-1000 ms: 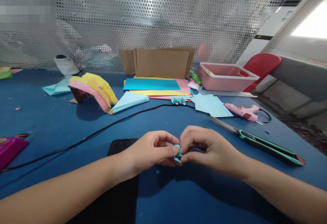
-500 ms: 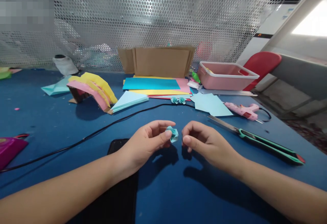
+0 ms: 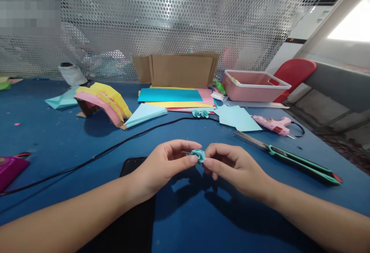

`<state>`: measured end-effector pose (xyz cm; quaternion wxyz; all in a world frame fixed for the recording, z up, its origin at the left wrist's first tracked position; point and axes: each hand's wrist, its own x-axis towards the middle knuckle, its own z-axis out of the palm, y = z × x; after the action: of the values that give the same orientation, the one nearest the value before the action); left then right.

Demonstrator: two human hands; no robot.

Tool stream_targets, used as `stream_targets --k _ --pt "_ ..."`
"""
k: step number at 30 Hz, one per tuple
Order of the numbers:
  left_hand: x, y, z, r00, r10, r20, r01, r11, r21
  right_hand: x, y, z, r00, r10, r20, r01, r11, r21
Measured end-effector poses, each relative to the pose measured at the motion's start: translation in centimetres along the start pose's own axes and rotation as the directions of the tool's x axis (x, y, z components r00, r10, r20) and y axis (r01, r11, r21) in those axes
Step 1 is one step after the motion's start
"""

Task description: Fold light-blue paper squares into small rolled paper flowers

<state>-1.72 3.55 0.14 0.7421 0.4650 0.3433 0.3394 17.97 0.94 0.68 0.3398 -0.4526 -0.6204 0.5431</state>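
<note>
A small light-blue paper rose (image 3: 199,154) is held above the blue table, between my two hands. My left hand (image 3: 173,158) pinches it from the left with thumb and fingers. From the other side, the thumb and forefinger of my right hand (image 3: 228,160) are closed on its right edge. Two similar paper roses (image 3: 200,113) lie farther back on the table. Below my left wrist is a black phone-like slab (image 3: 130,214), partly covered by the forearm.
A green-handled utility knife (image 3: 300,164) lies right, blade out. Behind it are a pink glue gun (image 3: 274,125), light-blue paper squares (image 3: 238,117) and a pink basket (image 3: 256,87). A black cable (image 3: 121,142) crosses the table. Left stands a pink-and-yellow paper arch (image 3: 101,101).
My right hand has moved left and closed on the paper rose. The rose has turned in my left fingers, its spiral now facing up more.
</note>
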Motion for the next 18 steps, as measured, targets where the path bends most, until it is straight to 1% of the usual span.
stream_targets --k 3,5,10,14,16,18 --pt "0.1 0.06 -0.04 0.999 -0.032 -0.008 0.032 0.998 -0.045 0.0 -0.04 -0.03 1.0 0.007 0.029 -0.007 1.0 0.021" --pt "0.14 0.02 -0.09 0.998 -0.051 -0.024 0.049 0.998 -0.049 0.03 -0.07 0.0 1.0 -0.006 0.024 0.006 1.0 -0.002" --pt "0.13 -0.18 -0.3 0.999 -0.029 -0.032 0.03 1.0 0.007 0.02 -0.02 0.28 0.993 -0.122 0.011 0.122 0.985 -0.121" --pt "0.04 -0.13 -0.23 0.999 -0.019 -0.049 0.021 0.999 0.036 -0.15 -0.01 0.33 0.97 -0.243 -0.032 0.228 0.943 -0.244" --pt "-0.01 -0.07 -0.15 0.998 -0.018 -0.064 0.021 0.998 0.051 -0.18 -0.12 0.25 0.964 -0.265 -0.04 0.248 0.939 -0.24" --pt "-0.05 -0.02 -0.1 0.997 -0.019 -0.07 0.024 0.998 0.064 -0.14 -0.21 0.16 0.966 -0.255 -0.052 0.237 0.944 -0.229"
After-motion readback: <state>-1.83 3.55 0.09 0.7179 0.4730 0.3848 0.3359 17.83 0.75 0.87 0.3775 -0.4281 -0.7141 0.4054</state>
